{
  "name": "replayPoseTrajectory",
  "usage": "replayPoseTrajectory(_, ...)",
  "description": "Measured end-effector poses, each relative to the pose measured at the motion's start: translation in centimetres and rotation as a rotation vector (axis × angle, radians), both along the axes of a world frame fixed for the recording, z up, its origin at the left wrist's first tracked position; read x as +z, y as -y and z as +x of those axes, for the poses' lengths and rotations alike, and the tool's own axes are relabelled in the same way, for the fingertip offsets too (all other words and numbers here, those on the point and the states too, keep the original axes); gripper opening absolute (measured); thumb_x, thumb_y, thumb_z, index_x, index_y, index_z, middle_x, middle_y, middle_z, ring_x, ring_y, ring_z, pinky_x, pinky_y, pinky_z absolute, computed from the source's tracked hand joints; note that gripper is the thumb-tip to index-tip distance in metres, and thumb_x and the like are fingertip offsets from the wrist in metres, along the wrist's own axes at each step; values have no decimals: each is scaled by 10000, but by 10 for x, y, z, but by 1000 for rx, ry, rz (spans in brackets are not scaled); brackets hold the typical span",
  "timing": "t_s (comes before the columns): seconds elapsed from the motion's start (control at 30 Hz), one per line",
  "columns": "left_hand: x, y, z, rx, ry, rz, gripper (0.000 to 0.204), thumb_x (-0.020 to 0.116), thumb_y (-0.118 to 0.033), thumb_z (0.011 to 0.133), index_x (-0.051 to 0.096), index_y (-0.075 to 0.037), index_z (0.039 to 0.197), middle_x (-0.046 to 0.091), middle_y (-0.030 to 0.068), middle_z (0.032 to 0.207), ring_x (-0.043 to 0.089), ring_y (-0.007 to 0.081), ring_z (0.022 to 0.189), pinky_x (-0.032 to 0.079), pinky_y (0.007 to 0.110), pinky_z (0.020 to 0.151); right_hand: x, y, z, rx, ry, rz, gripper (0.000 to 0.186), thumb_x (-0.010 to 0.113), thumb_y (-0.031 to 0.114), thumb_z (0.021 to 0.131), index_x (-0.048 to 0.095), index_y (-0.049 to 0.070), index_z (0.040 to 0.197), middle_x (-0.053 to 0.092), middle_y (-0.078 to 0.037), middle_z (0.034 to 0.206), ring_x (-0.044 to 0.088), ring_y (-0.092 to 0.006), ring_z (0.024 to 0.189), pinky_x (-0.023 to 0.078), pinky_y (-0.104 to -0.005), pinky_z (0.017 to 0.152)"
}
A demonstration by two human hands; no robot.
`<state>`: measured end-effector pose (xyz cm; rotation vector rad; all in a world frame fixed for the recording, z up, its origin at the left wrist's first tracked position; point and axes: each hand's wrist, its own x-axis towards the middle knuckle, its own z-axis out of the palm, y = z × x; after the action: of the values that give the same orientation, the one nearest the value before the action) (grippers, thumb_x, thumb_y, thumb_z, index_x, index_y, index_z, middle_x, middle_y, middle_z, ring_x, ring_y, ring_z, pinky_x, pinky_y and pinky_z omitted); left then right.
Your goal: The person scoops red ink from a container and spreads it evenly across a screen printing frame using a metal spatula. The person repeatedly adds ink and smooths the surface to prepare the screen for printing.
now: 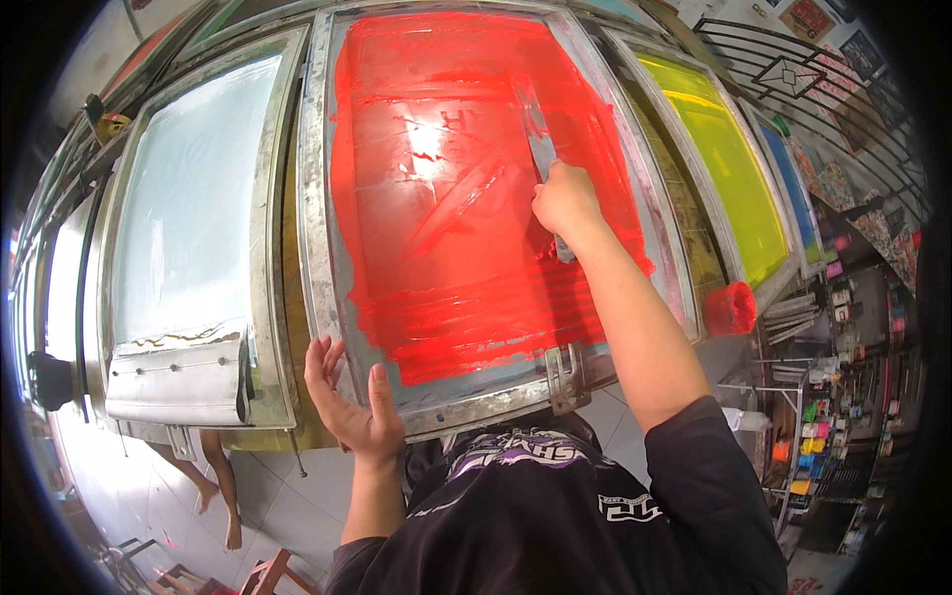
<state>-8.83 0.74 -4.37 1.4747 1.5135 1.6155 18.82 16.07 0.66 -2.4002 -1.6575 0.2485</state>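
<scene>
In the middle lies a screen-printing frame [319, 198] whose mesh is coated with wet red ink [397, 297], thicker in ridges toward the near end. My right hand [570, 198] is closed around a long, flat ink spatula [541, 149]. Its red-smeared blade points away from me over the mesh, and the other end shows below my fist. Whether the blade touches the mesh, I cannot tell. My left hand [357, 407] is open, fingers spread, at the frame's near left corner; contact with the frame is unclear.
To the left is a screen with pale ink [198, 198], a wide squeegee [178, 382] at its near end. On the right are a yellow-inked screen [724, 169], a red-stained tub [730, 308] and shelves of small containers [818, 436]. Another person's legs [223, 486] show at lower left.
</scene>
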Motion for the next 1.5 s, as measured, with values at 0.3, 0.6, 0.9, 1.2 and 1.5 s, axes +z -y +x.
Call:
replayPoseTrajectory(0.3, -2, 2, -2, -23, 10, 28, 623, 657, -87, 794, 373, 67, 1326, 474, 215, 1272, 524, 314, 1128, 384, 397, 976, 5, -1, -48, 32, -2, 77, 210, 508, 55, 808, 643, -55, 925, 634, -256, 966, 624, -384, 935, 518, -438, 788)
replayPoseTrajectory(0.6, -6, 3, -5, -50, 38, 71, 623, 671, -89, 787, 384, 68, 1317, 456, 206, 1283, 524, 297, 1117, 405, 377, 947, 11, -12, -92, 77, -9, -20, 194, 590, 46, 761, 620, -73, 911, 633, -272, 931, 641, -390, 864, 536, -446, 712)
replayPoseTrajectory(0.9, -7, 3, -5, -29, 42, 118, 582, 674, -92, 782, 423, 66, 1283, 493, 197, 1246, 515, 287, 1098, 402, 364, 919, 26, -18, -149, 139, -47, -167, 238, 489, 67, 844, 632, -39, 1002, 627, -227, 1046, 639, -359, 933, 534, -415, 776)
replayPoseTrajectory(1.2, -7, 2, -2, 7, 63, 128, 552, 662, -93, 787, 439, 65, 1267, 500, 203, 1229, 536, 293, 1078, 423, 369, 914, -4, -17, -161, 265, -62, 119, 317, 645, 153, 813, 590, -42, 1057, 644, -188, 841, 651, -314, 766, 542, -401, 667)
replayPoseTrajectory(1.5, 2, 8, 5, 80, -113, 247, 525, 652, -84, 800, 445, 69, 1257, 505, 191, 1214, 552, 290, 1042, 417, 368, 920, 46, 36, -47, 234, -1356, -50, 334, 543, 162, 918, 551, 68, 1239, 513, 6, 651, 500, -92, 519, 426, -267, 436)
